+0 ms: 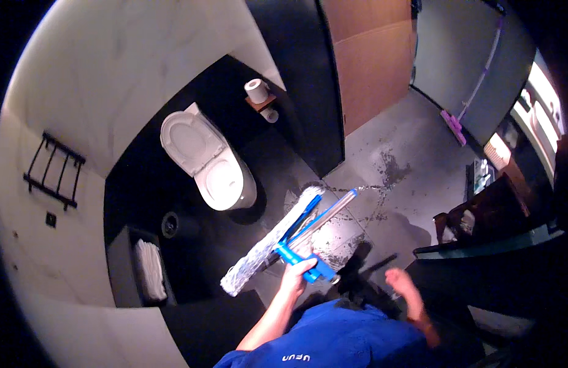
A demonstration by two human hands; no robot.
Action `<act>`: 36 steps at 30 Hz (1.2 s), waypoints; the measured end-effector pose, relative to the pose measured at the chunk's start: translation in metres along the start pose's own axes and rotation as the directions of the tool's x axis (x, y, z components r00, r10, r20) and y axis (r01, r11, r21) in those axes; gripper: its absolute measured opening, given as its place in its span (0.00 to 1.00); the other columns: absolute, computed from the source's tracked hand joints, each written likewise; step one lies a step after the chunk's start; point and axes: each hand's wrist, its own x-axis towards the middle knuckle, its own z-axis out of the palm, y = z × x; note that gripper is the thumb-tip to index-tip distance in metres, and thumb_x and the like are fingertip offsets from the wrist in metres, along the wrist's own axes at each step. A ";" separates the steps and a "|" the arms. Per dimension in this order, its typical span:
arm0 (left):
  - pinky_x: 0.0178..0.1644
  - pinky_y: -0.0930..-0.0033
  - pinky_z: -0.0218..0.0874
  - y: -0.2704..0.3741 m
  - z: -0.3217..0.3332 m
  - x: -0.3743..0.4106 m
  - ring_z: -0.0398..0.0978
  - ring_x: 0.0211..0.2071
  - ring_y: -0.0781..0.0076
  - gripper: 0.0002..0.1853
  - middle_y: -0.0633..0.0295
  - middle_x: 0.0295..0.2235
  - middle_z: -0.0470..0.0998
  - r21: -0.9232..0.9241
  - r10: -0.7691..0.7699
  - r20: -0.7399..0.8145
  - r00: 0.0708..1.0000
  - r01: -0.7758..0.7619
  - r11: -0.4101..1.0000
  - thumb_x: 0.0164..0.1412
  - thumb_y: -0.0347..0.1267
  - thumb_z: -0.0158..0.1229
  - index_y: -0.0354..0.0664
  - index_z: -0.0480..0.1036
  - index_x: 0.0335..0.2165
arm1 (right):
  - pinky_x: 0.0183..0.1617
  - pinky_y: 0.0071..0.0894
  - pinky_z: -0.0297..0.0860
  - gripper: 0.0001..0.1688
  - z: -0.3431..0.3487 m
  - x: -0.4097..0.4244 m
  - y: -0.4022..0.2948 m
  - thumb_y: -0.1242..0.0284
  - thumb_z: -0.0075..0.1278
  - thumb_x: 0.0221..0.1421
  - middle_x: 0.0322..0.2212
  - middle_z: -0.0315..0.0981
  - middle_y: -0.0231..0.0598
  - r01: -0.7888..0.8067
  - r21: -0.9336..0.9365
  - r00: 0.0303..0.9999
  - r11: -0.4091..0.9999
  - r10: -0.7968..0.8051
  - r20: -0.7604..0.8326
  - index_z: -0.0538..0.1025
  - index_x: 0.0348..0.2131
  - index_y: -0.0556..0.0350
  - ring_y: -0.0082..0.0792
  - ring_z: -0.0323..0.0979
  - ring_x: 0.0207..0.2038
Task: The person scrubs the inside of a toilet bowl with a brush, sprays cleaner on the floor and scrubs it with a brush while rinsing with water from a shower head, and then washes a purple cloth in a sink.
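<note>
My left hand [293, 278] is closed around the blue handles of two window-cleaning tools, held together in front of my body. One is a washer [270, 244] with a fluffy white sleeve on a T-bar, slanting from lower left to upper right. Beside it a squeegee [323, 216] with a metal channel and blue end points up and to the right. My right hand [400, 280] hangs at my right side, its fingers curled and blurred. Whether it holds anything is not clear.
A white toilet [224, 184] with raised lid stands ahead, near a toilet roll [256, 91]. Wet marks [390, 168] spot the grey floor. A purple mop [453, 128] leans at a wall. The dark counter [486, 250] juts in at right; a black rack [54, 170] hangs left.
</note>
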 end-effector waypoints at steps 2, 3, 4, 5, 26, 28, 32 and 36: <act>0.48 0.65 0.62 0.001 0.015 -0.024 0.73 0.40 0.67 0.25 0.59 0.37 0.76 0.040 -0.010 0.125 0.992 0.005 0.999 0.44 0.27 0.63 0.34 0.69 0.44 | 0.50 0.31 0.67 0.20 -0.008 -0.029 -0.048 0.72 0.55 0.52 0.43 0.73 0.39 0.036 0.346 0.999 0.937 -0.029 -0.024 0.72 0.44 0.59 0.30 0.70 0.44; 0.48 0.64 0.62 0.012 0.016 -0.045 0.73 0.40 0.67 0.25 0.59 0.36 0.76 0.088 -0.042 0.157 0.987 0.029 0.996 0.43 0.26 0.63 0.35 0.69 0.43 | 0.53 0.30 0.66 0.22 -0.009 -0.052 -0.110 0.73 0.55 0.52 0.44 0.72 0.38 0.097 0.447 0.990 0.889 -0.133 0.052 0.70 0.46 0.61 0.28 0.69 0.46; 0.48 0.67 0.62 0.063 0.057 -0.032 0.73 0.39 0.69 0.23 0.62 0.37 0.75 0.146 0.003 0.226 0.974 -0.037 0.989 0.43 0.26 0.62 0.36 0.70 0.43 | 0.54 0.29 0.65 0.23 -0.052 -0.034 -0.188 0.72 0.54 0.53 0.46 0.70 0.39 0.180 0.539 0.961 0.823 -0.264 0.083 0.69 0.47 0.62 0.29 0.68 0.47; 0.48 0.66 0.62 0.069 0.071 -0.052 0.73 0.39 0.68 0.23 0.61 0.37 0.75 0.211 -0.028 0.230 0.973 -0.022 0.977 0.43 0.26 0.61 0.36 0.70 0.42 | 0.55 0.29 0.64 0.24 -0.064 -0.051 -0.212 0.70 0.51 0.56 0.47 0.69 0.40 0.318 0.428 0.888 0.846 -0.424 0.177 0.68 0.49 0.63 0.30 0.67 0.49; 0.47 0.68 0.58 0.157 0.203 -0.111 0.70 0.38 0.69 0.28 0.63 0.37 0.72 0.463 -0.469 0.687 0.555 0.163 0.871 0.58 0.45 0.52 0.35 0.64 0.50 | 0.25 0.22 0.66 0.20 -0.087 -0.295 -0.469 0.63 0.61 0.44 0.27 0.73 0.30 0.201 0.846 0.942 0.493 0.140 -0.306 0.74 0.35 0.53 0.21 0.68 0.26; 0.43 0.72 0.58 0.110 0.232 -0.074 0.69 0.36 0.74 0.23 0.65 0.32 0.72 0.549 -0.468 0.707 0.530 0.006 0.836 0.59 0.42 0.52 0.33 0.70 0.45 | 0.26 0.22 0.66 0.21 -0.119 -0.278 -0.410 0.63 0.62 0.43 0.28 0.74 0.29 0.292 0.850 0.875 0.439 0.237 -0.423 0.74 0.36 0.52 0.21 0.69 0.27; 0.41 0.75 0.57 0.054 0.332 0.027 0.69 0.34 0.75 0.16 0.65 0.28 0.73 0.717 -0.606 0.532 0.591 0.066 0.694 0.55 0.33 0.56 0.32 0.75 0.39 | 0.26 0.24 0.66 0.23 -0.239 -0.243 -0.305 0.59 0.65 0.40 0.25 0.75 0.31 0.180 0.858 0.558 0.482 0.668 -0.492 0.75 0.33 0.54 0.22 0.69 0.22; 0.39 0.74 0.58 0.032 0.350 0.088 0.69 0.31 0.75 0.12 0.65 0.26 0.72 0.788 -0.587 0.333 0.738 0.124 0.602 0.51 0.28 0.57 0.32 0.76 0.35 | 0.26 0.25 0.67 0.22 -0.284 -0.253 -0.190 0.59 0.65 0.37 0.24 0.76 0.31 0.091 0.910 0.349 0.404 0.843 -0.409 0.76 0.29 0.55 0.23 0.70 0.21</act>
